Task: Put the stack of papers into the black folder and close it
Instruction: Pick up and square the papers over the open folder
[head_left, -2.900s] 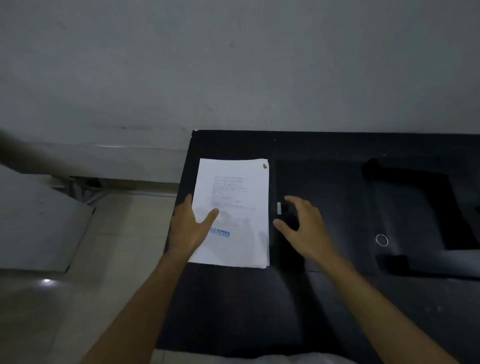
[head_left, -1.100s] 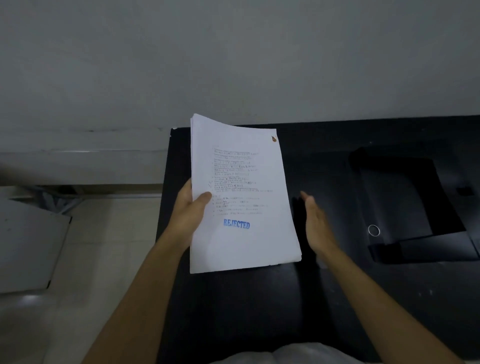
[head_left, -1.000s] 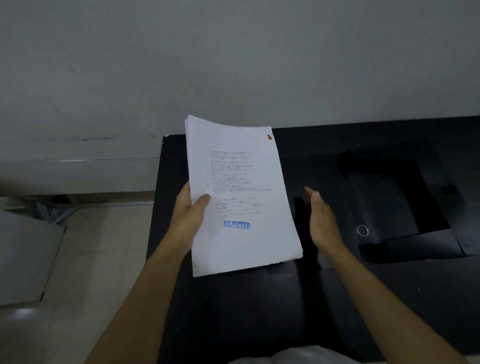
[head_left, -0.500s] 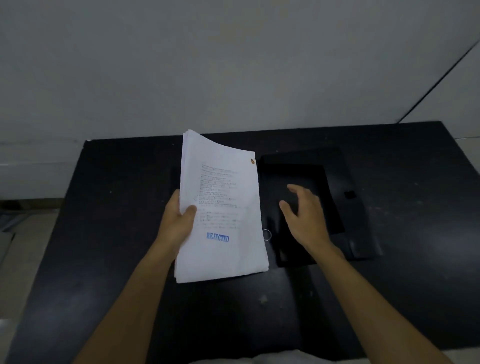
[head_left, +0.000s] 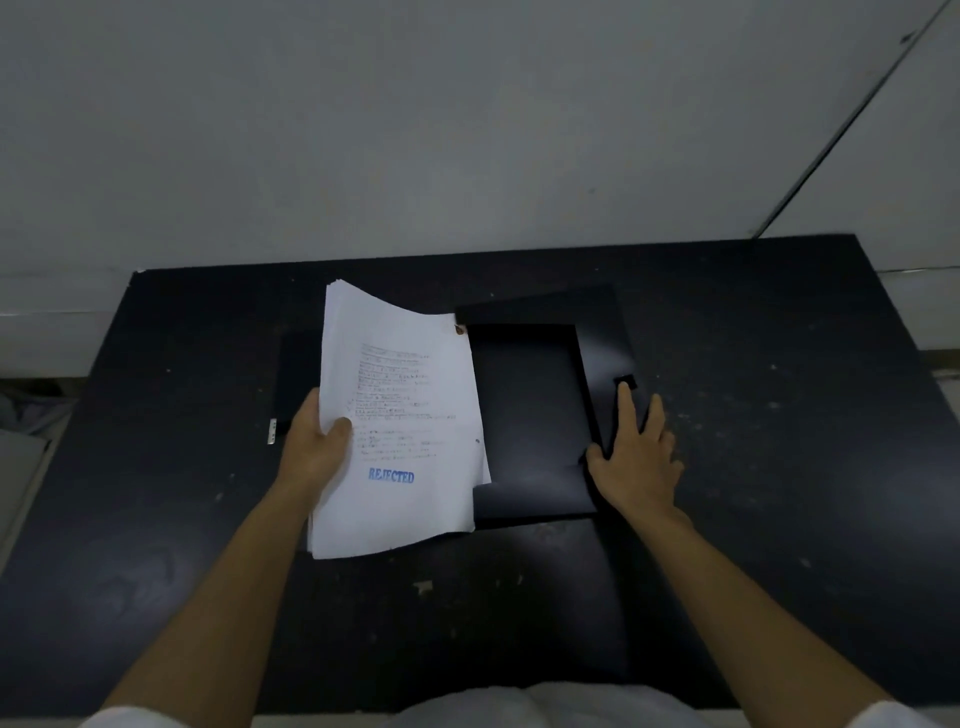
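My left hand (head_left: 317, 447) grips the left edge of a white stack of papers (head_left: 400, 426) stamped "REJECTED" in blue, holding it tilted above the table. The black folder (head_left: 535, 415) lies open on the black table, its right half with flaps showing just right of the papers; its left cover (head_left: 296, 379) peeks out behind the stack. My right hand (head_left: 636, 449) rests flat on the folder's right flap, fingers spread, the thumb at the flap's inner edge.
The black table (head_left: 779, 467) spans most of the view and ends against a grey wall (head_left: 467, 130) at the back. A light floor (head_left: 31, 457) shows past the table's left edge. My light clothing shows at the bottom.
The papers were lifted off the table by my left hand and carried toward the folder. My right hand moved from the folder's middle to its right flap. The view shifted right.
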